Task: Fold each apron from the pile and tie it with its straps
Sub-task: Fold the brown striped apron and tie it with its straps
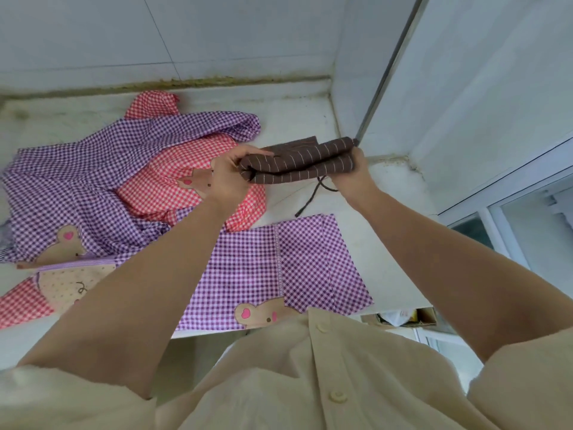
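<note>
Brown striped apron (297, 164) folded into thick bundle, held in air above table (310, 119), toward far right corner; left hand (228, 181) grip clamped on bundle's left end, fingers curled over top; right hand (352, 170) grip clamped on right end; dark strap (311, 197) dangles beneath; purple gingham apron (279, 268) flat at near edge; pile (93, 169) of purple and red gingham aprons at left

Home corner, tiled wall (93, 41), stone counter (297, 113)

Brown striped apron (297, 164) folded, aloft, strap (311, 197) dangling; gingham pile (93, 169) left.
</note>
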A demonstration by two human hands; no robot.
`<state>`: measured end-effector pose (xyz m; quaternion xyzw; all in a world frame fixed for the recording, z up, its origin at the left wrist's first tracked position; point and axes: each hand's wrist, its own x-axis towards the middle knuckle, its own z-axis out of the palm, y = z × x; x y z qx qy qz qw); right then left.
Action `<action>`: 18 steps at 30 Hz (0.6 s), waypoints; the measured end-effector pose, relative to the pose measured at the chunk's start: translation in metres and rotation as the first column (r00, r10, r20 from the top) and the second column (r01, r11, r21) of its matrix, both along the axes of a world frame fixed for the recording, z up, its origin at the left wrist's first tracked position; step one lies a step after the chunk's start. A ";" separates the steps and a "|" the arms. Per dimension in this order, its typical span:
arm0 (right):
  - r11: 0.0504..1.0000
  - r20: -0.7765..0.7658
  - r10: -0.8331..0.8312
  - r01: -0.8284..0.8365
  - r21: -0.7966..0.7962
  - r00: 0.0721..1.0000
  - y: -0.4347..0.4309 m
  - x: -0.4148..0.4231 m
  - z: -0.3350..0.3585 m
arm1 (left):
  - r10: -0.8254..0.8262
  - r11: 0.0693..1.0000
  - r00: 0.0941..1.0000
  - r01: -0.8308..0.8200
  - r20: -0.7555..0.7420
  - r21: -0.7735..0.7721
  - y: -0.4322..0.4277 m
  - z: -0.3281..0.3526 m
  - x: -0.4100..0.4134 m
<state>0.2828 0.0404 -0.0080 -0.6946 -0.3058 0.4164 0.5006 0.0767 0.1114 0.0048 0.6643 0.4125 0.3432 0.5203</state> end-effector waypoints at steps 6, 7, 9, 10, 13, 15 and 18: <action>0.965 0.037 0.147 -0.135 -0.227 0.989 -0.049 -0.012 -0.043 | -0.215 0.973 0.924 0.229 -0.315 0.008 -0.032 -0.064 -0.031; 0.955 -0.029 0.127 -0.131 -0.265 0.991 -0.058 -0.014 -0.054 | -0.261 0.965 0.906 0.259 -0.333 -0.050 -0.042 -0.075 -0.035; 0.935 -0.221 0.057 -0.130 -0.330 0.974 -0.071 -0.017 -0.065 | -0.318 0.948 0.875 0.299 -0.366 -0.110 -0.060 -0.081 -0.038; 0.927 -0.239 0.089 -0.168 -0.336 0.967 -0.073 -0.017 -0.066 | -0.321 0.947 0.870 0.290 -0.374 -0.138 -0.064 -0.084 -0.039; 0.892 -0.126 0.274 -0.301 -0.336 0.954 -0.081 -0.010 -0.075 | -0.281 0.949 0.873 0.189 -0.398 -0.254 -0.066 -0.091 -0.041; 0.889 -0.005 0.311 -0.293 -0.352 0.950 -0.080 -0.008 -0.074 | -0.235 0.939 0.897 0.110 -0.375 -0.326 -0.065 -0.097 -0.037; 0.933 0.214 0.253 -0.180 -0.310 0.943 -0.067 -0.010 -0.080 | -0.114 0.938 0.908 -0.035 -0.403 -0.344 -0.061 -0.095 -0.023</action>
